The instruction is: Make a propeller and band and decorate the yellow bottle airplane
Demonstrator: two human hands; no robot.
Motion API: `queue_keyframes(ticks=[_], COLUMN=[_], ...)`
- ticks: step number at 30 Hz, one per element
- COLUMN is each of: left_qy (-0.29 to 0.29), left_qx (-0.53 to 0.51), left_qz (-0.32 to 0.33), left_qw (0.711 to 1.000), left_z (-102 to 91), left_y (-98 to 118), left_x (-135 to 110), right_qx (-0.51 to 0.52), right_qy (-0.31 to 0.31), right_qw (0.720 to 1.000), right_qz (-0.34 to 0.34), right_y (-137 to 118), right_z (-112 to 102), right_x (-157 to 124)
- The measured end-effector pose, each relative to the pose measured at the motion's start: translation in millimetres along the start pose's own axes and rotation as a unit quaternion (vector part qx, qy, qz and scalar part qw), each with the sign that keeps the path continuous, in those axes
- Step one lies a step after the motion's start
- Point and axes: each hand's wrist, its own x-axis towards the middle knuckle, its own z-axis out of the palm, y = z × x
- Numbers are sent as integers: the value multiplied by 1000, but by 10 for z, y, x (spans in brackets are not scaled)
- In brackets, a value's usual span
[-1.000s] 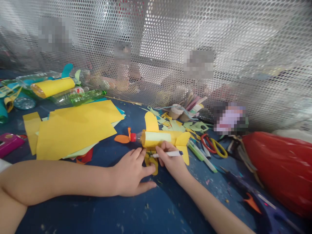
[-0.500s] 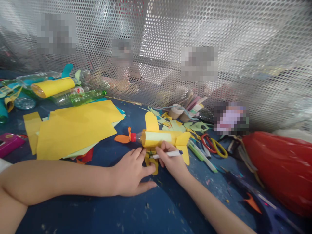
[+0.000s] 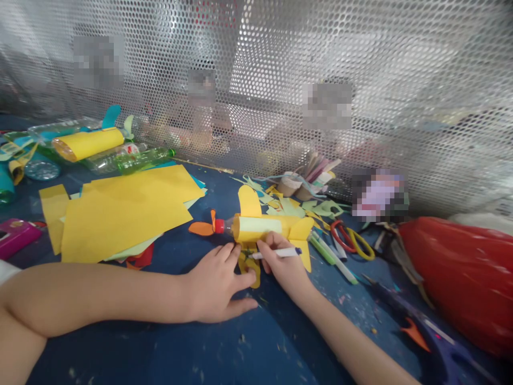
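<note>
A plastic bottle plane (image 3: 260, 225) wrapped in yellow paper lies on its side, with a pale green strip on its body. Its nose has a red cap and an orange paper propeller (image 3: 201, 229); yellow fins stand at the tail. My right hand (image 3: 284, 266) grips a white marker (image 3: 285, 253) with a dark blue end, its tip at the near yellow wing (image 3: 255, 279). Dark marks show on that wing, partly hidden by fingers. My left hand (image 3: 214, 283) lies spread on the table with fingertips touching the wing and the bottle's near side.
Yellow paper sheets (image 3: 128, 214) are piled at left, behind a magenta object (image 3: 18, 237). Several bottles (image 3: 146, 160) lie beyond. Paper scraps (image 3: 290, 207), scissors (image 3: 363, 245), markers (image 3: 323, 248), a blue glue gun (image 3: 436, 337) and a red bag (image 3: 460, 278) sit rightward. A perforated metal screen (image 3: 256, 48) stands behind.
The marker and my right hand have shifted very slightly at the near wing. My left hand and the bottle plane stay in place.
</note>
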Motion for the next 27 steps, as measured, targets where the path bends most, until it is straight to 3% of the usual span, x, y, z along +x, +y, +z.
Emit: queue_keyframes(ticks=[14, 27], left_qy=[-3, 6], left_qx=[-5, -4], left_qz=[-2, -3], left_qw=[1000, 1000], left_z=[-9, 4], left_y=[4, 5], left_x=[1, -3], right_qx=[-8, 52], right_qy=[10, 23], right_qw=[1000, 998], right_qz=[4, 10], right_y=[10, -71], right_z=[2, 11], right_x=[-1, -48])
